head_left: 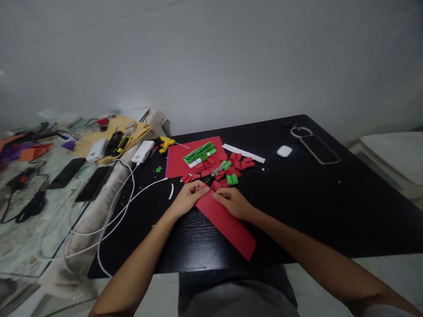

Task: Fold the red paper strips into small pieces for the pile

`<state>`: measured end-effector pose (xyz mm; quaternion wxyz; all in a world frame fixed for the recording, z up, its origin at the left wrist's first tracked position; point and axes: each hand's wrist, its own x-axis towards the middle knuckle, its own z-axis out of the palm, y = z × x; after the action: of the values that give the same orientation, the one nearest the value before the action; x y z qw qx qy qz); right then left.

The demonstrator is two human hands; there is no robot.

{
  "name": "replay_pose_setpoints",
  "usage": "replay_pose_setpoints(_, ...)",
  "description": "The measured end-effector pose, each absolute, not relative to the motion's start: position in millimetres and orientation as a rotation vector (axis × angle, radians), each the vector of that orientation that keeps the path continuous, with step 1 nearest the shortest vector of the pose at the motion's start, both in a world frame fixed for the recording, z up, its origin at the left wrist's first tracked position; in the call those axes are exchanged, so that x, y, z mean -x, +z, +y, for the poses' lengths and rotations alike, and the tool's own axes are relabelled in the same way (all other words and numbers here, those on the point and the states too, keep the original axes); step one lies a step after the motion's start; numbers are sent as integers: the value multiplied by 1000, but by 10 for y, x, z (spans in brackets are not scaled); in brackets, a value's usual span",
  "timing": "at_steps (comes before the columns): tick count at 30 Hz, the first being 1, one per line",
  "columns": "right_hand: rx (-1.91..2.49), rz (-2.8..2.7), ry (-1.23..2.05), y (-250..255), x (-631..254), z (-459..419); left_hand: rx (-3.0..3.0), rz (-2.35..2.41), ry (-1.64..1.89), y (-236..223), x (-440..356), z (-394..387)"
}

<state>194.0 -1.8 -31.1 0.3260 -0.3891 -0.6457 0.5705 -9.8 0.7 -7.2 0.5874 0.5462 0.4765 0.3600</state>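
Observation:
A long strip of red paper (229, 224) slants over the black table from my hands down toward my lap. My left hand (189, 198) pinches its far left corner between thumb and fingers. On the opposite side of that far end, my right hand (235, 202) grips the strip, thumb on top. Just beyond my fingers lie scissors (218, 169) with dark handles, resting on a pile of small folded red paper pieces (236, 163). A few green folded pieces (232, 179) are mixed in. Behind them, a bundle of green strips (200, 152) sits on a red sheet (178, 158).
A yellow glue gun (167, 144), a white power bank (142, 152) and looping white cables (132, 193) lie left. A white strip (243, 153), a white earbud case (284, 151) and a phone (320, 149) are to the right. A cluttered surface (69, 193) adjoins the table.

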Motion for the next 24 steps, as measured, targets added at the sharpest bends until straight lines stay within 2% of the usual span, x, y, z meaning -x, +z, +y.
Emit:
replay_pose_setpoints(5, 1017, -1684, 1539, -306, -1938, -18, -1257, 1162, 909, -128, 92, 37)
replay_pose_setpoints(12, 1010, -1633, 1551, -225, -1982, 29, -1106, 1318, 1240, -91, 421, 213)
replay_pose_setpoints(17, 1016, -1437, 1729, -243, -2008, 86, -955, 1406, 1438, -95, 643, 333)
replay_pose_setpoints(24, 1046, -1401, 1699, -280, -2077, 178, -902, 1402, 1429, -150, 644, 360)
